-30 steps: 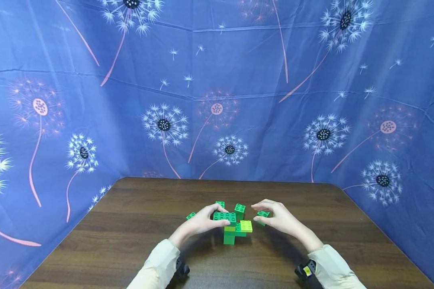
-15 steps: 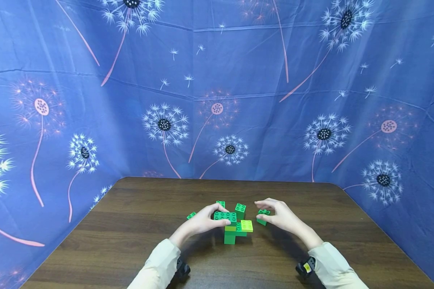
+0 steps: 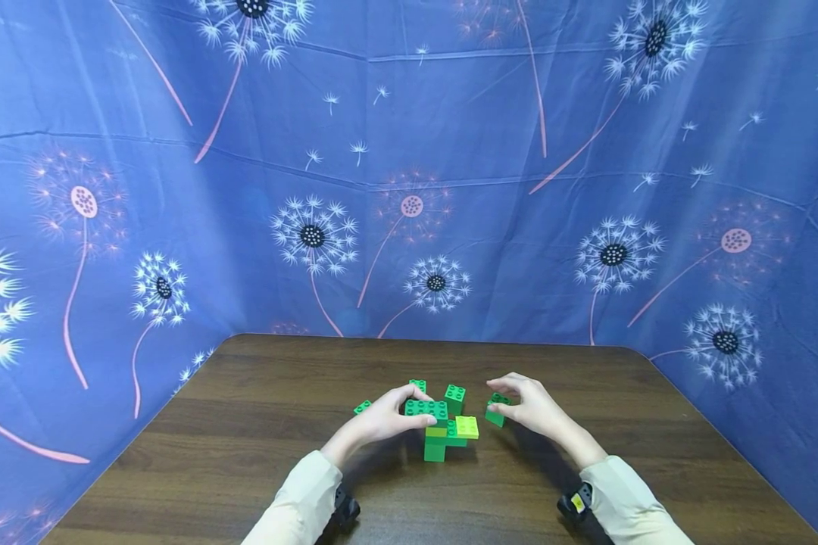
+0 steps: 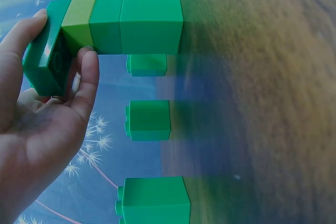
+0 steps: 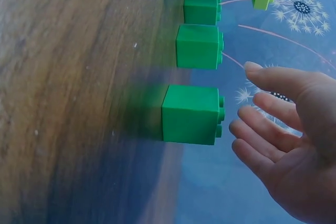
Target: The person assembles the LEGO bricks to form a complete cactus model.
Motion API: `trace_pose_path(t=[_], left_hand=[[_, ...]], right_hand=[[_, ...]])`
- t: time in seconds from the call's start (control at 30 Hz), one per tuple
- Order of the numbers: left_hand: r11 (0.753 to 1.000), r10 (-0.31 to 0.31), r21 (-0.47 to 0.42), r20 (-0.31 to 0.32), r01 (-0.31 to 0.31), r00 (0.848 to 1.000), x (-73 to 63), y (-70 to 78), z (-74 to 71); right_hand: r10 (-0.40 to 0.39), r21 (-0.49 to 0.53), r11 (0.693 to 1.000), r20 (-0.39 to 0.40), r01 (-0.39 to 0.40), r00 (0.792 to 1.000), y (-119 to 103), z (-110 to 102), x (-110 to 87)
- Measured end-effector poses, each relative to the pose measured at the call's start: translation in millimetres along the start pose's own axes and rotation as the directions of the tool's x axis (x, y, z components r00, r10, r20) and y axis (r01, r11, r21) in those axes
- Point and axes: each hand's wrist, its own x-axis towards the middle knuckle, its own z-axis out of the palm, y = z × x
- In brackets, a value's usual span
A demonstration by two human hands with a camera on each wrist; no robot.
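My left hand point(image 3: 380, 416) grips the long green toy brick point(image 3: 426, 409) at the top of a small stack, thumb on one side and fingers on the other. Under that brick come a yellow-green brick point(image 4: 79, 22), a green brick point(image 4: 108, 19) and a green base brick point(image 4: 152, 23). A lime brick point(image 3: 466, 427) sits on the stack's right arm. My right hand point(image 3: 532, 407) hovers with relaxed, apart fingers just above a loose square green brick point(image 5: 190, 114). In the right wrist view a gap shows between fingertips and studs.
More loose green bricks stand behind and beside the stack: one at centre back point(image 3: 454, 397), one behind my left hand point(image 3: 418, 385) and one to its left point(image 3: 362, 407). All are on the brown wooden table point(image 3: 198, 454). A blue dandelion-print cloth point(image 3: 504, 227) hangs behind.
My right hand has shifted slightly to the right, above the loose brick there. The left hand keeps its grip on the stack, which stays in place.
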Motion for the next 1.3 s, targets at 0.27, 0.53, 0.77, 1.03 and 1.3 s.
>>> trace_pose_path(t=[0.27, 0.53, 0.77, 1.03, 1.3], left_hand=[[1.000, 0.012, -0.015, 0.003, -0.012, 1.000, -12.8, 25.1, -4.7], [1.000, 0.011, 0.006, -0.001, -0.011, 1.000, -2.4, 5.4, -1.5], [1.000, 0.017, 0.011, 0.003, -0.017, 1.000, 3.4, -7.0, -0.7], [1.000, 0.012, 0.005, 0.004, -0.012, 1.000, 2.6, -5.5, -0.4], [1.000, 0.013, -0.008, 0.000, -0.013, 1.000, 2.0, -4.7, 0.1]], right_hand=[[0.063, -0.015, 0.998, 0.010, -0.063, 0.998, 6, 1, -0.9], [0.119, -0.025, 0.993, 0.033, -0.119, 0.992, 8, 2, -1.9], [0.139, -0.020, 0.990, 0.043, -0.138, 0.989, 9, 4, -1.6], [0.176, -0.042, 0.984, 0.083, -0.173, 0.981, 7, 3, -2.7], [0.129, -0.029, 0.992, 0.117, -0.126, 0.985, 9, 3, -4.3]])
